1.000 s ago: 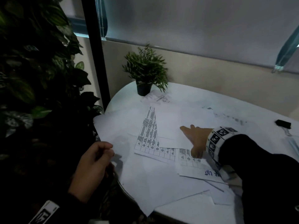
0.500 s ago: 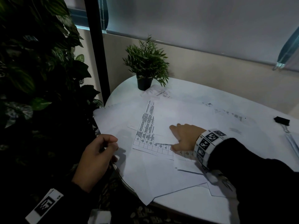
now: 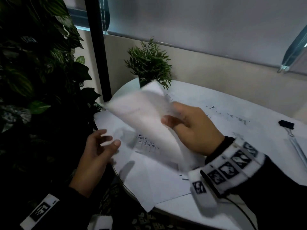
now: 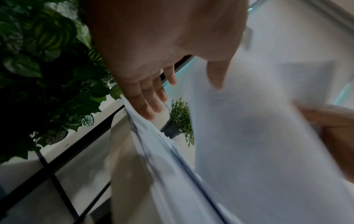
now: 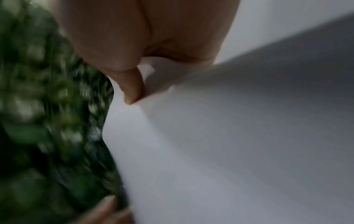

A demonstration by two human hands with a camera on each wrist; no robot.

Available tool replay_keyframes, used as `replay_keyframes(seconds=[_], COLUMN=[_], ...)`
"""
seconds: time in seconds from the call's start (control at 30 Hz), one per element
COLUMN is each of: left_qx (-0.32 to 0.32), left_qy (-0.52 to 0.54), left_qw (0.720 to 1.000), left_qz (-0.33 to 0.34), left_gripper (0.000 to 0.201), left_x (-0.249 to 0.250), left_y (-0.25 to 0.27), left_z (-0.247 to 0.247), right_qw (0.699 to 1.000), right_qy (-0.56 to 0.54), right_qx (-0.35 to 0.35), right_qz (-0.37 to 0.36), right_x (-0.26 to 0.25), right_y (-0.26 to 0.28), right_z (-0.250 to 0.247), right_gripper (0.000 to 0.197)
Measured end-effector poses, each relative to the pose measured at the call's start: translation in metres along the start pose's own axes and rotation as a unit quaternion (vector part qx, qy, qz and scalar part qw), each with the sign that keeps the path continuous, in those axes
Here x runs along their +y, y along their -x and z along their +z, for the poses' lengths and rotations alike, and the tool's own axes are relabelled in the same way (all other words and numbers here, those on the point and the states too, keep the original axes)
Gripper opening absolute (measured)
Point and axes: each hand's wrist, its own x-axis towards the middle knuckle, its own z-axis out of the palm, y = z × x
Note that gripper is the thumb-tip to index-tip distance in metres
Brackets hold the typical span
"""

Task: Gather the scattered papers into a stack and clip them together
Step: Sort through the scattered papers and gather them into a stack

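A blurred white paper sheet (image 3: pixel 146 117) is pinched at its edge by the right hand (image 3: pixel 191 130), lifted probably for stacking. The left hand (image 3: pixel 98 150) waits with fingers loosely spread. Several white papers (image 3: pixel 149 180) lie overlapped on the round white table (image 3: pixel 199 213); one black binder clip (image 3: pixel 286 124) waits far right.

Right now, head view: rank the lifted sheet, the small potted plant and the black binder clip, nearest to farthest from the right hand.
1. Lifted sheet: pinched in the right hand, left of it.
2. Small potted plant: at the table's back edge, beyond the sheet.
3. Black binder clip: far right on the table.
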Motion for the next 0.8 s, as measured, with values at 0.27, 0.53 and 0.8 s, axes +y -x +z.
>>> replay_keyframes(seconds=[0.27, 0.53, 0.8], left_qx=[-0.096, 0.059, 0.016], left_qy=[0.144, -0.087, -0.213], left_qw=[0.983, 0.994, 0.977], left_qz=[-0.060, -0.040, -0.005], left_gripper=[0.036, 0.029, 0.062], left_x=[0.016, -0.012, -0.010], left_y=[0.007, -0.003, 0.006], left_z=[0.009, -0.010, -0.004], right_qw=[0.954, 0.875, 0.811], right_qy=[-0.189, 0.237, 0.238], right_qx=[0.116, -0.161, -0.237], right_qz=[0.203, 0.391, 0.478], right_x=[0.020, 0.107, 0.135], right_y=[0.009, 0.040, 0.076], right_z=[0.019, -0.026, -0.006], right_gripper=[0.024, 0.101, 0.106])
